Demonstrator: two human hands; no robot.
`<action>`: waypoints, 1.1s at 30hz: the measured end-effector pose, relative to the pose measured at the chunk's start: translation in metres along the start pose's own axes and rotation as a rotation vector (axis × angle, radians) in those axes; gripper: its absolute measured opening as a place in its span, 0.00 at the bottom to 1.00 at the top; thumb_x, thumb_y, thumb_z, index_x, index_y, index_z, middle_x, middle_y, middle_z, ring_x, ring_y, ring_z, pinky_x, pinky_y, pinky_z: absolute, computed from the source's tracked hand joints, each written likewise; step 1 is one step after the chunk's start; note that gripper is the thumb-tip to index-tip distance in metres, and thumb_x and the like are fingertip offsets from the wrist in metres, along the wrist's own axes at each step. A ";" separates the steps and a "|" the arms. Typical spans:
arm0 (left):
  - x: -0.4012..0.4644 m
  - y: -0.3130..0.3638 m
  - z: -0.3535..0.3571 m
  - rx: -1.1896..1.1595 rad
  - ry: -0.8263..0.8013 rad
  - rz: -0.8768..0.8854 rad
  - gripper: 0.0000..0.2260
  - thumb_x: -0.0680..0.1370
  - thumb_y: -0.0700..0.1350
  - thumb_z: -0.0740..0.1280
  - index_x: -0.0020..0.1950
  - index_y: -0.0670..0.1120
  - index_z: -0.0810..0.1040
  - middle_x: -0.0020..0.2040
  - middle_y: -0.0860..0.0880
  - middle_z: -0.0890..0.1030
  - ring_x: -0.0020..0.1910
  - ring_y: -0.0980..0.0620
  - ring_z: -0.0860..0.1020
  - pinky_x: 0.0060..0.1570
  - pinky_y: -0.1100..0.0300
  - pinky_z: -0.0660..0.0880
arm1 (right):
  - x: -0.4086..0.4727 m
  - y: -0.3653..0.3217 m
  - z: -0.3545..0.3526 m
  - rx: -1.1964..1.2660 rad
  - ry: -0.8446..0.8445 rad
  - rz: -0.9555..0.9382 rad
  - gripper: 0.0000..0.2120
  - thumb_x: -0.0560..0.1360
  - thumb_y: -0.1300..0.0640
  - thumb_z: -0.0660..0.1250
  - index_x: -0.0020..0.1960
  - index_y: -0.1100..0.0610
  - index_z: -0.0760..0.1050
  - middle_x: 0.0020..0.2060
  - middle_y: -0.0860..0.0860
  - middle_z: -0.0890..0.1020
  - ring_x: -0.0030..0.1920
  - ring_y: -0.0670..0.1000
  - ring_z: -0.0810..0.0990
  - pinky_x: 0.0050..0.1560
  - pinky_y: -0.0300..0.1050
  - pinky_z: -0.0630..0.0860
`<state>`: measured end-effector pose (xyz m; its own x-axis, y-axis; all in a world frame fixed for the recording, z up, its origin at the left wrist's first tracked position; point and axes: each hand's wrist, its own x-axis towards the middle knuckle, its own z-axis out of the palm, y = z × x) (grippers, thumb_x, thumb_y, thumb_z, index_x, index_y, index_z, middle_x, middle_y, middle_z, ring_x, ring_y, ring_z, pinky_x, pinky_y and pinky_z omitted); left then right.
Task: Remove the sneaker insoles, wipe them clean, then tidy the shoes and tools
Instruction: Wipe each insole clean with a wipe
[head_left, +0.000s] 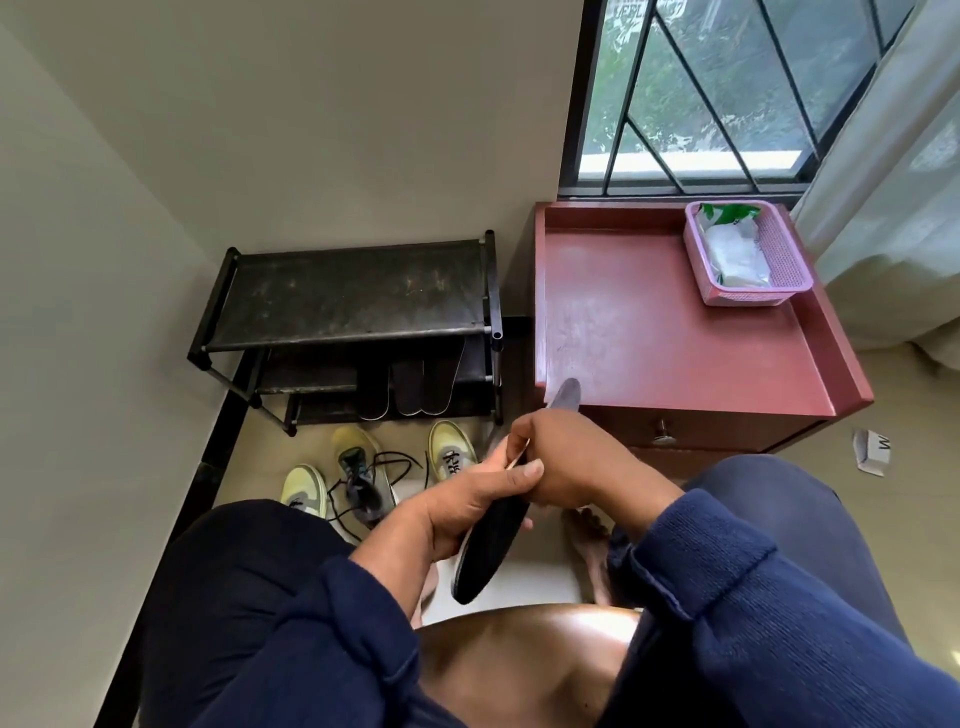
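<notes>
A black insole (485, 545) slants across my lap. My left hand (467, 512) grips its middle, thumb on top. My right hand (566, 457) curls round the insole higher up; the insole's grey far end (565, 395) sticks out beyond it toward the cabinet. I cannot see a wipe in either hand. Three yellow-green sneakers (358, 475) with loose dark laces stand on the floor in front of the rack. Three dark insoles (415, 387) lean on the lower shelf of the black shoe rack (353, 296).
A red wooden cabinet (649, 332) stands to the right, with a pink basket (779, 270) holding a pack of wet wipes (735, 249) at its back corner. A white scrap (871, 451) lies on the floor. Window and curtain behind. A bare foot (592, 545) is below my hands.
</notes>
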<state>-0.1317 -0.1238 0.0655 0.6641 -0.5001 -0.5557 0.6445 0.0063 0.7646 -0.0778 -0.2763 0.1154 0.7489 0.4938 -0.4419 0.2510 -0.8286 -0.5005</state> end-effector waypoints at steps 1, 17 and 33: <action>0.001 -0.002 -0.002 -0.013 -0.003 -0.024 0.32 0.71 0.59 0.76 0.72 0.68 0.67 0.65 0.45 0.78 0.54 0.44 0.82 0.44 0.50 0.82 | -0.001 0.001 -0.002 0.008 0.013 -0.014 0.12 0.70 0.60 0.72 0.52 0.50 0.78 0.36 0.43 0.79 0.40 0.48 0.80 0.42 0.43 0.76; 0.011 0.000 -0.013 -0.700 0.014 0.242 0.55 0.68 0.82 0.51 0.82 0.43 0.62 0.76 0.33 0.68 0.75 0.33 0.70 0.71 0.35 0.70 | -0.002 -0.012 0.014 0.312 0.462 -0.377 0.04 0.74 0.55 0.75 0.48 0.48 0.83 0.38 0.41 0.84 0.40 0.41 0.82 0.43 0.39 0.78; 0.007 0.005 -0.002 -0.437 -0.222 0.110 0.47 0.65 0.80 0.64 0.79 0.57 0.67 0.70 0.37 0.72 0.55 0.33 0.80 0.54 0.33 0.78 | 0.011 0.021 -0.011 0.306 0.686 -0.114 0.04 0.77 0.53 0.73 0.43 0.48 0.81 0.35 0.41 0.82 0.37 0.41 0.80 0.40 0.41 0.78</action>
<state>-0.1230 -0.1255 0.0650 0.6715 -0.6477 -0.3601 0.7048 0.4081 0.5802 -0.0575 -0.2909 0.1085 0.9671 0.2144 0.1372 0.2435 -0.6222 -0.7440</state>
